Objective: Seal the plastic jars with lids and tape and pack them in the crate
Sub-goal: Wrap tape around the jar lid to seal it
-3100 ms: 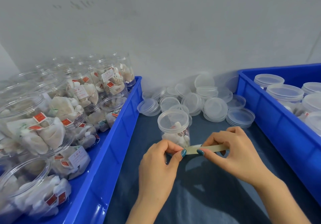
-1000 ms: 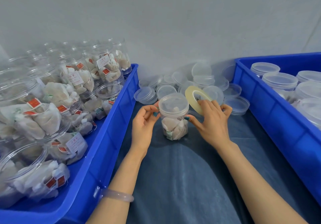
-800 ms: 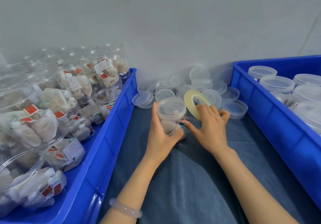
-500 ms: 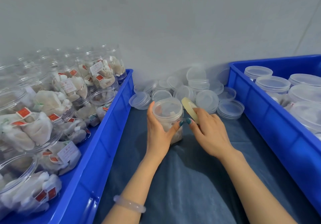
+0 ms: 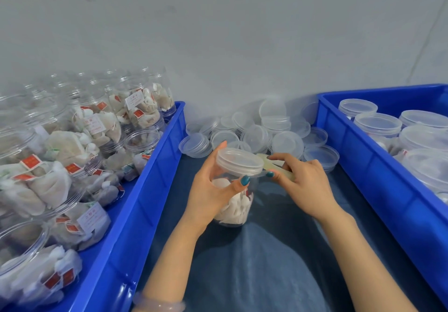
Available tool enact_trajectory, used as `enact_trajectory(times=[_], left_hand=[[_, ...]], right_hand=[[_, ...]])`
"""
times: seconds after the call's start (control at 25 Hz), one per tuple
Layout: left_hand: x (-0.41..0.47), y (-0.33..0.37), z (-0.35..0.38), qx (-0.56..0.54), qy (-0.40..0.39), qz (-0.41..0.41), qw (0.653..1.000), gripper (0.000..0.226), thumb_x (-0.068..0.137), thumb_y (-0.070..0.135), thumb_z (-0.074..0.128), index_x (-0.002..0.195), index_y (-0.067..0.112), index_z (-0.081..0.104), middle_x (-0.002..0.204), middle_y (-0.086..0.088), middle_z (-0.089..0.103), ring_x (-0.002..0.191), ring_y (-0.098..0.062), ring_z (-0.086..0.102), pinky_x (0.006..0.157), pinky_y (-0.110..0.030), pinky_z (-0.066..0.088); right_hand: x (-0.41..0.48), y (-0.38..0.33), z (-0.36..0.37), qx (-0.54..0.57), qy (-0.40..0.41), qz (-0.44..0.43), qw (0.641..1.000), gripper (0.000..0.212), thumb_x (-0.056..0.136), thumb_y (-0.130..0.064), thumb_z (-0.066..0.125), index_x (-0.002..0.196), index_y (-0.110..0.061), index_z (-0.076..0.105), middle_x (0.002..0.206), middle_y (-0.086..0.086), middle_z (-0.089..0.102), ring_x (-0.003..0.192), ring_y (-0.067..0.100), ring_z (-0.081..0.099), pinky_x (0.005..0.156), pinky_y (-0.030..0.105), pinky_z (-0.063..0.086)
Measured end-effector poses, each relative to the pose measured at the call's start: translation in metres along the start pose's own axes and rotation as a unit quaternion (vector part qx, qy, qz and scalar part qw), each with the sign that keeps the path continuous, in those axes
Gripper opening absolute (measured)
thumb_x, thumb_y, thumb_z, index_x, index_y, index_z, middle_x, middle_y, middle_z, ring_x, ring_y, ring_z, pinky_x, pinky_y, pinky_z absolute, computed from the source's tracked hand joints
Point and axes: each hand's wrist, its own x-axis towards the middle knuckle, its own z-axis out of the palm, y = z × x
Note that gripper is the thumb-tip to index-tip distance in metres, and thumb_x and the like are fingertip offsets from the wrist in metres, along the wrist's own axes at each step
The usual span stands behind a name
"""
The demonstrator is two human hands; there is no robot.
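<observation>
A clear plastic jar of white sachets stands on the blue cloth between two crates, with a translucent lid on it. My left hand grips the jar just under the lid, thumb in front. My right hand holds a pale yellow tape roll edge-on right beside the lid rim, its forefinger near the rim. Whether tape is stuck to the jar cannot be made out.
The left blue crate holds several open jars of sachets. The right blue crate holds several lidded jars. A heap of loose lids lies at the back by the grey wall.
My left hand has lifted and tilted the jar slightly toward me. The tape roll has turned edge-on and moved close to the lid rim on the jar's right side.
</observation>
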Motion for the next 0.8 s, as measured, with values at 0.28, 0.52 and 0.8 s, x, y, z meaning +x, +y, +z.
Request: enact_trajectory(times=[0.28, 0.52, 0.8], left_hand=[[-0.004, -0.003, -0.009, -0.079, -0.046, -0.074, 0.993, 0.081, 0.049, 0.071, 0.080, 0.114, 0.026, 0.064, 0.111, 0.007, 0.072, 0.104, -0.010, 0.068, 0.077, -0.019, 0.054], [-0.002, -0.006, -0.019, -0.046, -0.135, -0.116, 0.983, 0.076, 0.063, 0.080, 0.066, 0.121, 0.031, 0.064, 0.121, -0.007, 0.068, 0.111, -0.024, 0.066, 0.092, -0.038, 0.053], [-0.005, 0.000, -0.001, 0.137, 0.050, -0.019, 0.989, 0.075, 0.070, 0.082, 0.048, 0.137, 0.048, 0.046, 0.119, 0.017, 0.065, 0.106, 0.001, 0.063, 0.093, -0.033, 0.054]], right_hand=[[-0.001, -0.012, 0.000, 0.123, -0.124, -0.034, 0.984, 0.066, 0.079, -0.073, 0.036, 0.140, -0.048, 0.047, 0.057, 0.001, 0.053, 0.059, 0.022, 0.043, 0.073, 0.032, 0.037], [-0.003, -0.014, -0.006, 0.149, -0.184, -0.054, 0.970, 0.049, 0.082, -0.071, 0.043, 0.129, -0.060, 0.052, 0.107, 0.011, 0.071, 0.104, 0.036, 0.053, 0.089, 0.039, 0.050], [-0.007, -0.024, -0.004, 0.068, -0.067, -0.015, 0.995, 0.064, 0.078, -0.078, 0.029, 0.129, -0.051, 0.058, 0.047, -0.006, 0.056, 0.059, 0.022, 0.059, 0.067, 0.027, 0.041]])
